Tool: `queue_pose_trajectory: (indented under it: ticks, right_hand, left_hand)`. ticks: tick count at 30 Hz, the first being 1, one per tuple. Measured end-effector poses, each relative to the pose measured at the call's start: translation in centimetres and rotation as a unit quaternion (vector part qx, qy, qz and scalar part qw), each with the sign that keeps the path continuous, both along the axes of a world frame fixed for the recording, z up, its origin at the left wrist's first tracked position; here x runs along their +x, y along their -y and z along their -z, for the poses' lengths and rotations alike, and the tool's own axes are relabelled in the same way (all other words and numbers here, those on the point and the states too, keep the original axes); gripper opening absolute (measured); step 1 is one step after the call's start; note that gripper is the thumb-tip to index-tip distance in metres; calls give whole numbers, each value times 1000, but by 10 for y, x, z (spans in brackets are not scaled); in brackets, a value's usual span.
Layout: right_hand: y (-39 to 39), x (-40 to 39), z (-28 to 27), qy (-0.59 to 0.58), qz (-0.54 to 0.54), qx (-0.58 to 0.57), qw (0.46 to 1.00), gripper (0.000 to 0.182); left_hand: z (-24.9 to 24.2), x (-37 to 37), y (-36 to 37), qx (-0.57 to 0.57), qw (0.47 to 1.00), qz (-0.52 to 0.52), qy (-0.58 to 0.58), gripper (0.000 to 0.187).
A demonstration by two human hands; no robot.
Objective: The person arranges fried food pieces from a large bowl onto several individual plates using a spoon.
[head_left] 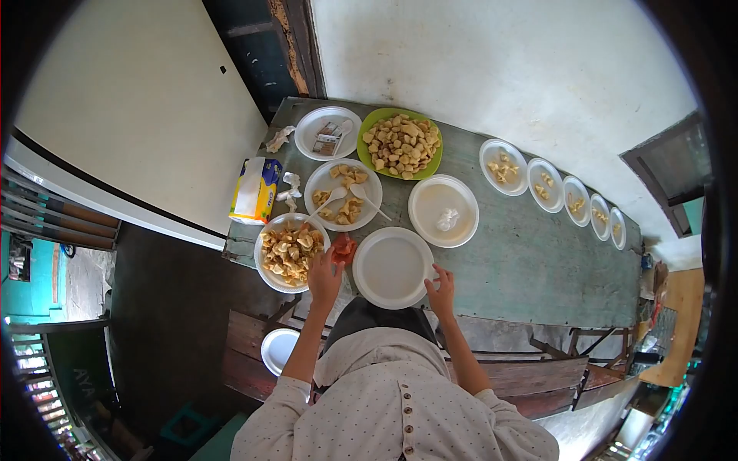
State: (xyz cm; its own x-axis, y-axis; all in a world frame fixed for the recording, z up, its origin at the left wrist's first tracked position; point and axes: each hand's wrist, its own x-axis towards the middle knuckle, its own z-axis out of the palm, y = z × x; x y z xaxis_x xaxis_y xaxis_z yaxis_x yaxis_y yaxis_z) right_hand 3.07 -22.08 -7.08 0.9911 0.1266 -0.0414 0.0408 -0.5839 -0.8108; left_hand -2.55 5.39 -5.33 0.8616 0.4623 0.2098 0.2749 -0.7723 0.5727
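A bare white plate [392, 265] lies at the table's front edge, right before me. My right hand [440, 292] is at its right rim, thumb and fingertips right at the edge, fingers apart. My left hand [324, 280] reaches between that plate and a white plate heaped with golden fried pieces [292, 253]. Its thumb and fingers are apart, close beside a crumpled red wrapper or cloth [344, 249]. Behind it, another plate [314, 183] carries portions of fried pieces and two white plastic spoons [371, 202].
A green plate [438, 154] piled with pale brown chunks stands at the back. Nearby are a plate with crumpled white plastic [447, 220], a plate with packets [328, 138] and a tissue pack [256, 190]. Several portioned plates [503, 170] line the wall. A plate [278, 350] rests on the bench.
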Motion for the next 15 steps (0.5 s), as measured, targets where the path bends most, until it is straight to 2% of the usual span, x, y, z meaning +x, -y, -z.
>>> queue_pose_trajectory:
  ticks: [2,9,11,15]
  right_hand:
    - [0,-4,-4,-11,7,10,1000,46]
    - [2,-14,-5,3,7,15,1000,44]
    - [2,-13,-4,17,-2,11,1000,44]
    - [-4,-6,-6,47,-18,13,999,44]
  left_hand:
    - [6,10,0,66,997,5,-31,27]
    - [18,25,-2,70,997,2,-30,11]
    - [15,26,-5,2,1000,-8,-7,9]
    - [8,28,-9,-32,999,-3,27,9]
